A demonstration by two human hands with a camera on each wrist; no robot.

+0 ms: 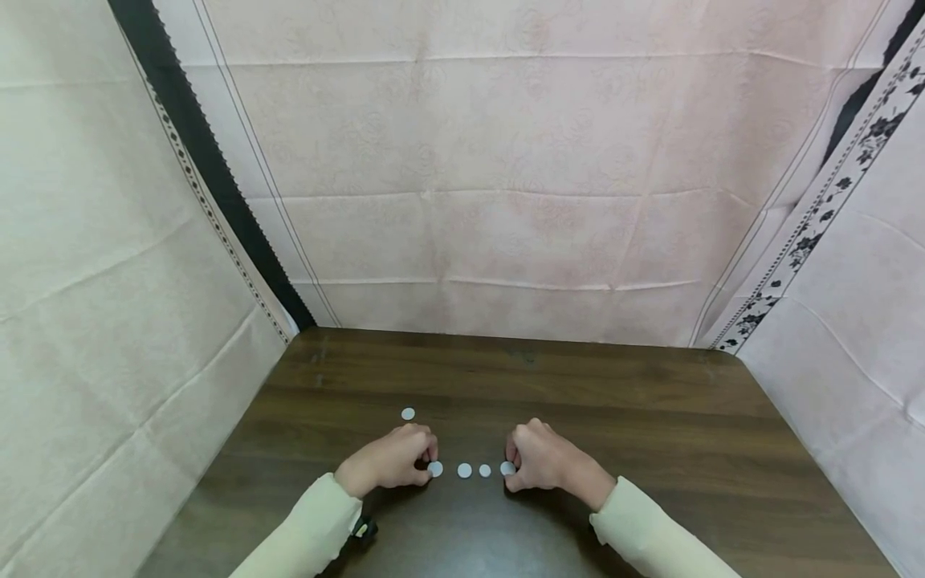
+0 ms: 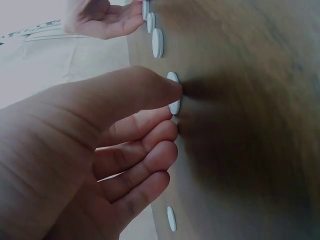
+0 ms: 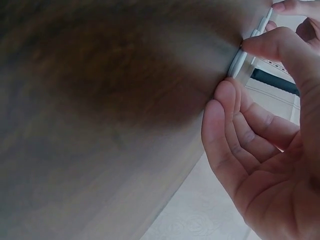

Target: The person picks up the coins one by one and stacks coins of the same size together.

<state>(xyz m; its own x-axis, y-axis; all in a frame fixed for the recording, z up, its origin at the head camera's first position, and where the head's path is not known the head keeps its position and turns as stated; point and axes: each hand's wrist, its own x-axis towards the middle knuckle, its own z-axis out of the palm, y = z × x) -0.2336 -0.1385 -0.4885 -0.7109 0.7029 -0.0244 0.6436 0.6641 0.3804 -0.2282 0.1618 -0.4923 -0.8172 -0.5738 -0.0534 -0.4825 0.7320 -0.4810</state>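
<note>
My left hand point(image 1: 393, 460) pinches a white disc point(image 1: 435, 469) between thumb and fingers, its edge on or very near the tabletop. Opposite it, my right hand point(image 1: 543, 457) holds another white disc point(image 1: 508, 468) the same way. Between the hands lie two more: a white disc point(image 1: 465, 470) closer to the left and a smaller white disc point(image 1: 485, 470) closer to the right, roughly in one row. In the left wrist view the thumb covers part of the gripped disc point(image 2: 174, 108). The right wrist view shows thumb and fingers at opposite edges of the right-hand disc point(image 3: 238, 64).
A single white disc point(image 1: 408, 413) lies beyond my left hand, apart from the row. The dark wooden table point(image 1: 614, 385) is bordered by pale cloth hangings point(image 1: 506, 241) at the back and both sides. Something small and black point(image 1: 364, 527) is at my left wrist.
</note>
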